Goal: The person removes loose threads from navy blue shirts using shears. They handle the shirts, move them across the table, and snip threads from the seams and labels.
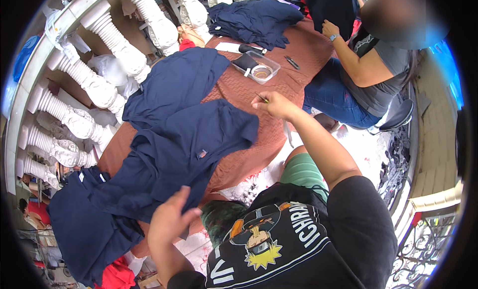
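**Two hands over a heap of dark blue clothing**

Head view: a bench (279, 85) under a quilted rust-brown cloth runs away from the person, and most of its near half is buried in navy garments. The left hand (169, 222) sits low in the picture at the near edge of the bench, fingers curled and thumb up, pinching a fold of the nearest navy garment (189, 149) — the fabric rises straight into its grip and spreads away up and to the right. A small red-and-white label shows on that garment, just above the hand.

The right hand (276, 106) is stretched out well apart from the left, over the bare brown cloth just past the garment's far right corner. Its fingertips are pressed together on a thin small tool (262, 98) that pokes out toward the left; what kind of tool cannot be told. This hand is near the garment but not touching it.

Further along the bench lies a second spread navy garment (174, 82), and beyond it a folded pile of the same cloth (256, 20). Between them stands a clear plastic tray (259, 67) holding a roll of tape and a dark object, with a pair of dark snips (292, 62) lying just to its right.

Across the far right corner sits another person (371, 65) in a grey top and jeans — one hand raised to dark fabric. White balusters (107, 33) line the left side.
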Demonstrator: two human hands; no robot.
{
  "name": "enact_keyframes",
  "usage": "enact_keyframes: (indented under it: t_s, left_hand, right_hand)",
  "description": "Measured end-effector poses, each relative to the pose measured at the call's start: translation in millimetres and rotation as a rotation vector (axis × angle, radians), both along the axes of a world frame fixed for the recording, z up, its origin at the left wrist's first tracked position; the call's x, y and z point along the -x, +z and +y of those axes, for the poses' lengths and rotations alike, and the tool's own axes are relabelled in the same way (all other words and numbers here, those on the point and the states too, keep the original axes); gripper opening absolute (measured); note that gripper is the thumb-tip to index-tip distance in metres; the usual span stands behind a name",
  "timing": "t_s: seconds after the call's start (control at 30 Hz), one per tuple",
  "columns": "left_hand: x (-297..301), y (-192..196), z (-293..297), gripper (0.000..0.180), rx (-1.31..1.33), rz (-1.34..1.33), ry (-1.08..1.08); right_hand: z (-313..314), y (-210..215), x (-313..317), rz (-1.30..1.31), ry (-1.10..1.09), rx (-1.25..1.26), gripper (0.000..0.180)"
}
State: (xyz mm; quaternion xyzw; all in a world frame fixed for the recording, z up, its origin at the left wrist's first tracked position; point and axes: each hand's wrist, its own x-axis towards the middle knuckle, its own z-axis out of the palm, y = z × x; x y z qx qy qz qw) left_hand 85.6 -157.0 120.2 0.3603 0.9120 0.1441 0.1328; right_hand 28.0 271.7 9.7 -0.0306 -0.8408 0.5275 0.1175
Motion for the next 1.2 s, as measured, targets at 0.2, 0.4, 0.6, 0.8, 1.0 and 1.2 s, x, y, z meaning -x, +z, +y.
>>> enact_keyframes:
  t_s: [0.2,0.4,0.6,0.8,1.0,1.2]
  left_hand:
    - [-87.2,73.0,121.8,0.049,-0.709,-0.148,-1.081]
    - [-183.3,70.7,180.0,0.022,-1.360,0.044,-1.153]
    - [-199.3,90.8,169.9,0.022,-1.173,-0.045,-1.292]
    - [-126.1,34.9,136.5,0.020,-1.093,-0.222,-1.047]
    - [35.3,-20.0,52.1,0.016,-0.720,0.116,0.087]
    - [80.4,-106.0,52.3,0.017,-0.450,0.331,0.221]
  right_hand:
    - [-37.0,77.7,-26.5,0.012,0.098,-0.319,0.027]
    - [-37.4,106.2,-48.1,-0.036,0.236,-0.835,0.026]
    - [-6.5,96.8,-31.9,-0.134,0.303,-0.840,0.022]
    - [-21.8,95.7,-4.5,-0.160,0.435,-0.937,0.028]
    - [-55.7,87.0,-10.4,-0.356,0.407,-0.676,0.032]
    - [-55.3,44.9,-4.6,-0.199,0.481,-1.075,0.025]
